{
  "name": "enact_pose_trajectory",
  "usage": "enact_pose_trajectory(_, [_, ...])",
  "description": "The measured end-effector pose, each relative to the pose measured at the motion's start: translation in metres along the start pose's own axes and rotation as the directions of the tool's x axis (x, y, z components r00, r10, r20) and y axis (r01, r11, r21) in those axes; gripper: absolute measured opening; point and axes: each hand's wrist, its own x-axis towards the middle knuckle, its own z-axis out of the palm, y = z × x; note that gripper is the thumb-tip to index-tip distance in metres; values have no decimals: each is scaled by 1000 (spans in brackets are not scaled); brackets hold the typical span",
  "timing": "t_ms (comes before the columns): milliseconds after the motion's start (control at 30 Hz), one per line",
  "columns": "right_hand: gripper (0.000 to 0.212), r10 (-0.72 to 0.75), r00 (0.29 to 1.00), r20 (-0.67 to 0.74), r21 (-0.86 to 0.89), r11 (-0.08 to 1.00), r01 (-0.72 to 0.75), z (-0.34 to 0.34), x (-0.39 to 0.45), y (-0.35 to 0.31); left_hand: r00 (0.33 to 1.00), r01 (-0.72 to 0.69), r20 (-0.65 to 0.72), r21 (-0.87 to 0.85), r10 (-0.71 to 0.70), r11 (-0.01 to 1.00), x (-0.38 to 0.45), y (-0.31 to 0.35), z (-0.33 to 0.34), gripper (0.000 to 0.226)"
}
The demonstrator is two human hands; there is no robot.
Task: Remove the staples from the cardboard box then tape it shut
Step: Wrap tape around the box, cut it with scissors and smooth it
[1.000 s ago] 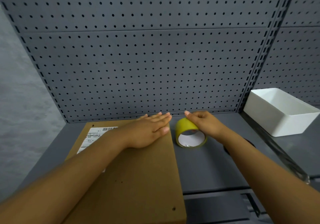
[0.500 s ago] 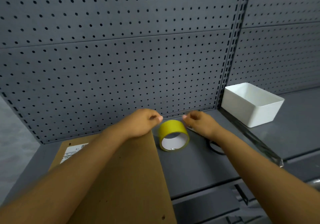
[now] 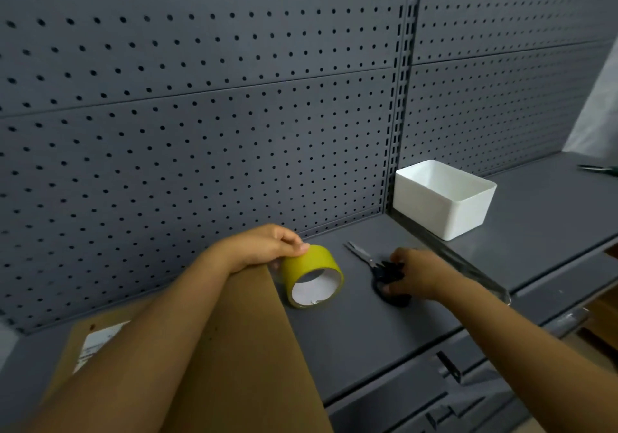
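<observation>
My left hand sits at the far right corner of the cardboard box, fingers curled, with thumb and fingertips pinching the top edge of the yellow tape roll. The roll lies on its side on the tabletop, touching the box's right edge, its open core facing me. The box lies flat at the near left under my left forearm, its long axis running from near to far.

My right hand is on the black handles of the scissors, fingers curled around the loops. The scissors lie just right of the roll, blades pointing far and left, handles nearest my right hand.

I judge the next move turns on this: the tape must come left over the box, and the scissors follow from the right to cut it.
</observation>
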Motion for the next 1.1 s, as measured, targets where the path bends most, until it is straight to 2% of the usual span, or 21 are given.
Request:
enact_pose_trajectory(133, [49, 50, 998, -49, 8, 999, -50, 5, -3, -5, 999, -13, -36, -118, 9, 993, 3, -2, 3, 27])
enact_pose_trajectory(233, [41, 59, 995, -83, 137, 989, -48, 5, -9, -11, 997, -6, -74, -126, -4, 992, 5, -4, 3, 26])
enact_pose_trajectory(300, [36, 29, 981, -190, 262, 965, 22, 6, -14, -14, 995, -10, -98, -143, -4, 990, 5, -4, 5, 24])
enact_pose_trajectory(367, [31, -29, 963, -267, 416, 898, 142, 9, -23, -18, 993, -22, -119, -172, 2, 985, 5, -4, 7, 22])
enact_pose_trajectory(433, [29, -72, 961, -268, 598, 770, 224, 14, -34, -24, 991, -12, -136, -197, -15, 980, 4, -4, 8, 20])
enact_pose_trajectory(533, [29, -173, 962, -212, 746, 607, 274, 18, -54, -38, 986, -9, -164, -229, -29, 973, 5, -6, 8, 23])
enact_pose_trajectory(700, [33, -287, 955, -70, 839, 501, 212, 26, -79, -58, 981, -51, -193, -265, -1, 963, 4, -6, 10, 34])
enact_pose_trajectory(800, [25, -345, 938, -14, 882, 437, 174, 30, -89, -66, 975, -68, -221, -250, 12, 966, 2, -4, 12, 21])
enact_pose_trajectory(867, [26, -401, 914, 63, 899, 420, 122, 32, -94, -69, 969, -66, -245, -258, 1, 964, 2, -3, 12, 21])
enact_pose_trajectory(933, [31, -438, 884, 166, 893, 446, 53, 33, -99, -69, 970, -63, -243, -276, -6, 959, 2, -3, 13, 31])
enact_pose_trajectory(1100, [29, -446, 828, 340, 871, 480, -99, 29, -108, -63, 974, -72, -227, -298, 3, 952, 4, -7, 12, 40])
